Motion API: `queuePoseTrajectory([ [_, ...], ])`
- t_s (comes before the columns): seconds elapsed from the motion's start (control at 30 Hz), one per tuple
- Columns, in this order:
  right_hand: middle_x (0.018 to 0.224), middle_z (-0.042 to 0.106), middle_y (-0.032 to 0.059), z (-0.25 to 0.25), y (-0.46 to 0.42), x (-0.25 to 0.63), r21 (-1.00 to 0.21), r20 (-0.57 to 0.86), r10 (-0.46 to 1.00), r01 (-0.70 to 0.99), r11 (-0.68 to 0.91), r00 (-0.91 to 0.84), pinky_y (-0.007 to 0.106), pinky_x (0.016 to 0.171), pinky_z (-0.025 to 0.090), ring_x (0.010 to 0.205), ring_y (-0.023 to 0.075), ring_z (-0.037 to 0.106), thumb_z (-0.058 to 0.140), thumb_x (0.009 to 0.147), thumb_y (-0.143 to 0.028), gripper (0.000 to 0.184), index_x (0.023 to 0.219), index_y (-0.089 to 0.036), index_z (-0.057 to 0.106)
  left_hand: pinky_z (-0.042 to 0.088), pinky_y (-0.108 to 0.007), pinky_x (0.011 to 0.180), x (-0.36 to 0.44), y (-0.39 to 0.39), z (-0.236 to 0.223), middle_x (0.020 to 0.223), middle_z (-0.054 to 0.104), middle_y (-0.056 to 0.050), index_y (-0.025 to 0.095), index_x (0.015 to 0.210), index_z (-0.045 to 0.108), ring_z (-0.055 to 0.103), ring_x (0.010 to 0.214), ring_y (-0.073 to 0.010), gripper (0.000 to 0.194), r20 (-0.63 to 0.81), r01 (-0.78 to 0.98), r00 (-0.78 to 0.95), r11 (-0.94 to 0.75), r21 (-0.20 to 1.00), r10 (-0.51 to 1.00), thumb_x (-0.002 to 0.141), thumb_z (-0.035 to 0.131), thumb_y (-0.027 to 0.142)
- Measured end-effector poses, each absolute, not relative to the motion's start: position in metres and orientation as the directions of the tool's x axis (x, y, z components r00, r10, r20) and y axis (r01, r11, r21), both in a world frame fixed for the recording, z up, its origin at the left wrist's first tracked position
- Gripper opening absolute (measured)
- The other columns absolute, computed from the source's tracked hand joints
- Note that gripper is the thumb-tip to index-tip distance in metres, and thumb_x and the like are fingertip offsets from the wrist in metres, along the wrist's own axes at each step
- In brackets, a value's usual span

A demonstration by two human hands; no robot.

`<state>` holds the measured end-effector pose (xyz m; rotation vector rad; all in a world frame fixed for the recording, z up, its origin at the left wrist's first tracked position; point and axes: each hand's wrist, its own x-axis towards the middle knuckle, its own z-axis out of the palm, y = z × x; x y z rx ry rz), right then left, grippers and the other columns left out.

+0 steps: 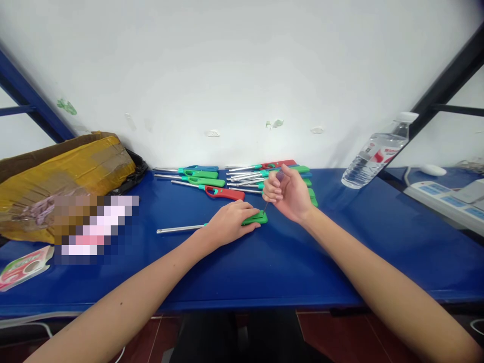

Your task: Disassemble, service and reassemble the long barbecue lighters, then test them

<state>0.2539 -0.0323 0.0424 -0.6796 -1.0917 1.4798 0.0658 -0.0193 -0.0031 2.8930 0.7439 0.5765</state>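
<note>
A green long-nosed lighter (260, 218) lies on its side on the blue table, its silver barrel pointing left. My left hand (231, 222) covers its middle and grips it against the table. In my closed right hand (288, 192) is a small screwdriver with a dark, see-through-looking handle (280, 175). Its thin shaft (266, 205) slants down, with the tip at the green handle's right end; whether it sits in a screw is too small to tell. Behind my left hand lie a red lighter (225, 193), a green one (202, 180) and a blue one (202, 169).
More lighters (249, 176) are piled behind my right hand. A water bottle (376, 151) stands at the back right, near a power strip (446, 199). On the left are a taped cardboard box (68, 176) and a printed card (26, 267). The wall closes off the back.
</note>
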Motion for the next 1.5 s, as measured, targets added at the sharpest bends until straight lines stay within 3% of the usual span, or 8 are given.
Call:
queuePoseTrajectory([
  [0.6, 0.051, 0.026, -0.0063, 0.042, -0.027, 0.258, -0.898, 0.138, 0.977, -0.436, 0.054, -0.163, 0.024, 0.044, 0.029, 0.042, 0.0086, 0.020, 0.045, 0.088, -0.058, 0.050, 0.057, -0.022, 0.031, 0.050, -0.030, 0.083, 0.066, -0.020, -0.001, 0.106, 0.069, -0.007, 0.017, 0.117, 0.065, 0.063, 0.094, -0.0201, 0.029, 0.328, 0.441, 0.814, -0.878, 0.186, 0.479, 0.091, 0.063, 0.031],
  [1.13, 0.048, 0.029, -0.0053, 0.039, -0.023, 0.263, -0.841, 0.066, 0.993, -0.541, 0.001, -0.101, 0.022, 0.043, 0.028, 0.042, 0.0096, 0.022, 0.041, 0.092, -0.050, 0.045, 0.057, -0.022, 0.033, 0.048, -0.030, 0.083, 0.066, -0.019, 0.002, 0.106, 0.070, -0.006, 0.016, 0.113, 0.066, 0.064, 0.093, -0.0206, 0.026, 0.326, 0.413, 0.826, -0.887, 0.207, 0.461, 0.090, 0.065, 0.029],
  [1.27, 0.048, 0.031, -0.0055, 0.039, -0.024, 0.261, -0.861, 0.126, 0.984, -0.507, 0.047, -0.123, 0.023, 0.044, 0.030, 0.041, 0.0087, 0.024, 0.046, 0.089, -0.051, 0.045, 0.056, -0.021, 0.036, 0.048, -0.030, 0.085, 0.066, -0.021, 0.002, 0.107, 0.070, -0.007, 0.016, 0.113, 0.066, 0.063, 0.096, -0.0209, 0.026, 0.315, 0.425, 0.824, -0.881, 0.207, 0.471, 0.091, 0.064, 0.030],
  [1.5, 0.049, 0.039, -0.0035, 0.041, -0.035, 0.254, -0.902, 0.306, 0.897, -0.399, 0.165, -0.320, 0.025, 0.045, 0.032, 0.042, 0.0087, 0.034, 0.058, 0.083, -0.052, 0.043, 0.055, -0.018, 0.053, 0.048, -0.031, 0.087, 0.066, -0.022, 0.002, 0.108, 0.070, -0.007, 0.017, 0.113, 0.067, 0.063, 0.096, -0.0210, 0.025, 0.316, 0.430, 0.825, -0.884, 0.185, 0.468, 0.091, 0.064, 0.029],
])
